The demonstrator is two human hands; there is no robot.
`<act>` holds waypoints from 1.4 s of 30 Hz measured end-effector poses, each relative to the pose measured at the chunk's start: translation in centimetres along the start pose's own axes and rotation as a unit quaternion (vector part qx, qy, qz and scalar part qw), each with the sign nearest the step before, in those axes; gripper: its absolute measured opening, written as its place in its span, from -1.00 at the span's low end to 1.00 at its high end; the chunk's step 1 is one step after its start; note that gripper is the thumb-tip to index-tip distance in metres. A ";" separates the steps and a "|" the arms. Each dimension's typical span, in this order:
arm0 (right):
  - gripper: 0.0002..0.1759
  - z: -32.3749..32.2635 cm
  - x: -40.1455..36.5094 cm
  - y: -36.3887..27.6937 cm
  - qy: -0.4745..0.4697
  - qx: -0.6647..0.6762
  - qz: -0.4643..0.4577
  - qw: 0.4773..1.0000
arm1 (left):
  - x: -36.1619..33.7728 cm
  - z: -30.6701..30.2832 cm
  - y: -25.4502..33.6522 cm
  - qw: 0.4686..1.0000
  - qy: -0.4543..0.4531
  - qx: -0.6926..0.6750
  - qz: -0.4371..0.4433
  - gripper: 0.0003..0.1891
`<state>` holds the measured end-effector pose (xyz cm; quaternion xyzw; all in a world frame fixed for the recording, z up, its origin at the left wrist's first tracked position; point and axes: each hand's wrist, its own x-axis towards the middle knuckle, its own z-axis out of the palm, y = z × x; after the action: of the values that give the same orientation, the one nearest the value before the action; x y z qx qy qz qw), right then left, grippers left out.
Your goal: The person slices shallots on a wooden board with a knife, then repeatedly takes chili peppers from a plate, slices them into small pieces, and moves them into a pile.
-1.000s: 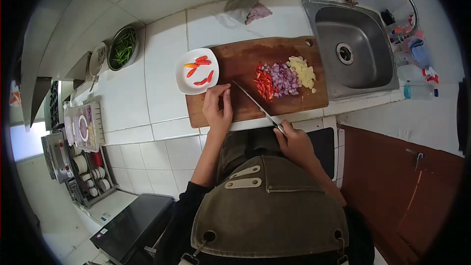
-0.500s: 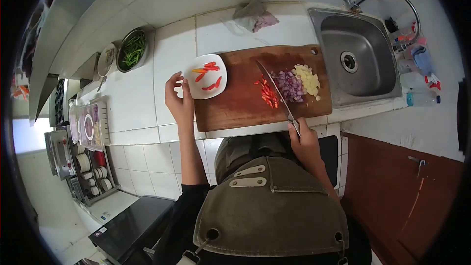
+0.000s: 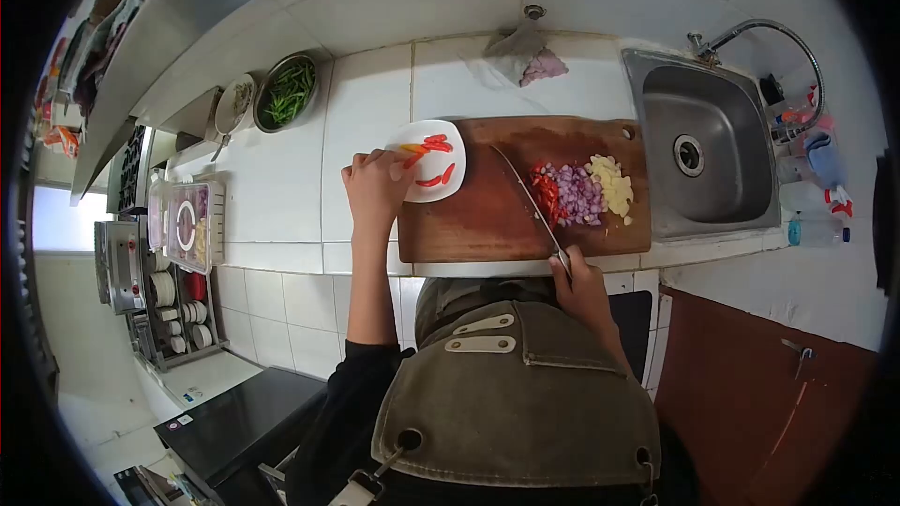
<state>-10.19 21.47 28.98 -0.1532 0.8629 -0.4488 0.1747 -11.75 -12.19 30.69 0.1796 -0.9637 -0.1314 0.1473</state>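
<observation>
No legible text, brand, number or sign found. The white sticker (image 3: 184,420) on the black appliance (image 3: 248,408), near left, carries marks too small to read. Labels on the bottles (image 3: 817,230) right of the sink (image 3: 656,178) are blurred. The knife (image 3: 527,195) blade shows no readable stamp.

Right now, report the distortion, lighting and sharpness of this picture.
Head view: strong fisheye, tile lines bow, corners black; light on the cutting board is even, without glare; the bright patch at far left is blown out; the knife in the right hand and the left hand at the white plate are sharp; things at the left rim smear.
</observation>
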 end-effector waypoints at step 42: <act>-0.79 -0.7 -3.5 -0.8 0.006 -0.130 -0.009 0.991 | -7.0 5.9 8.9 0.953 0.004 -0.254 0.167 -0.86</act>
<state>-7.26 23.03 30.55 -0.1795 0.9135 -0.3354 0.1446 -10.21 -0.24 26.30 -0.0266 -0.9140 -0.3452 0.2117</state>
